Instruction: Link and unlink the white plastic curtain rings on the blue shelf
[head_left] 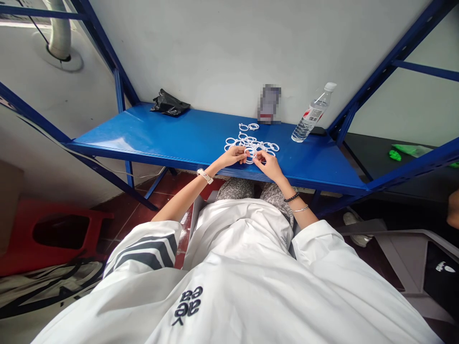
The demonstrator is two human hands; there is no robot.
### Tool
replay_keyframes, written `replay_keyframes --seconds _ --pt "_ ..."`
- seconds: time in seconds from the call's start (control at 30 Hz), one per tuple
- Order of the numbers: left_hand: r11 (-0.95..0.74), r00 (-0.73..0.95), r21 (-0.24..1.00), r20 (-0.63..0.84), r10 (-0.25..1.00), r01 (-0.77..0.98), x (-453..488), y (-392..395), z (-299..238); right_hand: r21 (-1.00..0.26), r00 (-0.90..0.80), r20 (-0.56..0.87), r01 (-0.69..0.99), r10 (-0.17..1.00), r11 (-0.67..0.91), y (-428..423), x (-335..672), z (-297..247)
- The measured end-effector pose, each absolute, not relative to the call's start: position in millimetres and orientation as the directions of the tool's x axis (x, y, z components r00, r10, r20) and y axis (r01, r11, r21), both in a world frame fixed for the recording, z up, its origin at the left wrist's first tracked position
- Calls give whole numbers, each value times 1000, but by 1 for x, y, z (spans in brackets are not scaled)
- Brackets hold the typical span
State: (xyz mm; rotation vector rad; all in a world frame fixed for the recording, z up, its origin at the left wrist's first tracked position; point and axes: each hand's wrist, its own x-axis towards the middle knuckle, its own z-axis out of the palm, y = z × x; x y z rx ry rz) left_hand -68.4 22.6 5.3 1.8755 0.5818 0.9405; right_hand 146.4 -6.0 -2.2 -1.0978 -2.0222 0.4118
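My left hand (233,156) is closed, thumb and fingers pinching a white plastic ring (250,149) near the front edge of the blue table. Opposite it, my right hand (268,166) is also closed, its thumb and forefinger meeting at the same ring's right side. The fingertips hide part of the ring. Just behind both hands lies a loose heap of white rings (246,140), several with a small round eyelet on the rim. A little farther back, apart from the heap, sit a few more white rings (254,126).
The blue table (201,129) stands against a wall between blue metal posts. On it are a crumpled black bag (170,102), a blurred upright object (268,103) and a water bottle (311,117) beside a dark flat object (318,130). A red stool (53,234) stands at left.
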Motion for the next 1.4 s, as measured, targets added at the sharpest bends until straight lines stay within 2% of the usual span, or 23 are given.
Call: replay_keyframes --seconds 0.5,0.87,1.1,1.4 --pt "-480 589 877 371 718 33 -68 22 7 -587 -324 488 564 810 580 -6 146 -2" --pt "-445 576 889 309 757 107 -69 17 10 -599 -333 478 554 813 579 -9 145 2" --pt "-472 578 876 334 745 103 -70 18 8 -616 -338 469 536 816 577 -9 145 3" --pt "-455 589 882 305 748 121 -69 18 9 -641 -286 473 536 833 549 -6 148 -2"
